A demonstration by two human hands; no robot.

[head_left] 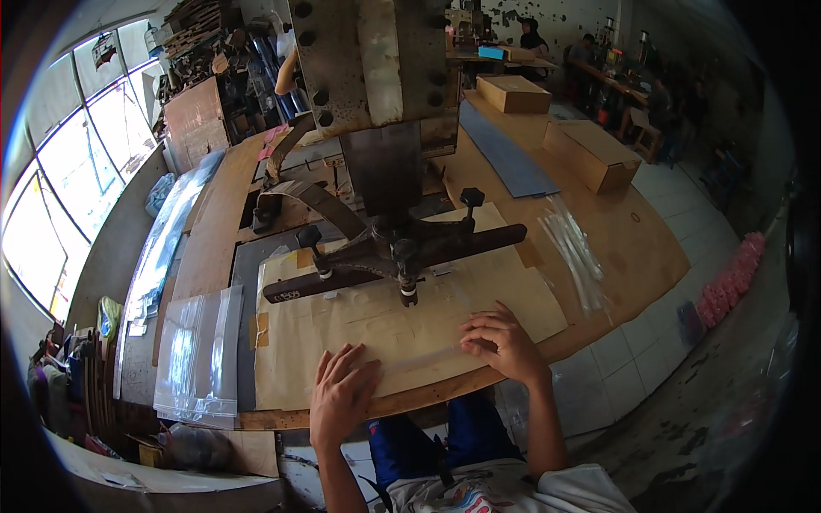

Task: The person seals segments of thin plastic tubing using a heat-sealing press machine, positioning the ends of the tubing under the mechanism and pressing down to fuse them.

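Your left hand (342,398) is lying flat, fingers spread, low in the frame just left of centre, pressing on the near end of a clear plastic strip (423,359) rather than gripping it. That strip is running rightward across the tan sheet (359,329) to your right hand (505,342), whose fingers are curling down onto its other end (whether they are pinching it or only pressing, I cannot tell). Just above both hands the dark press bar (393,250) is hanging over the sheet. Your right fingertips are sitting near that bar, so they could be caught if it drops. The strip could also be slipping askew under such light pressure, since neither hand is clamping it.
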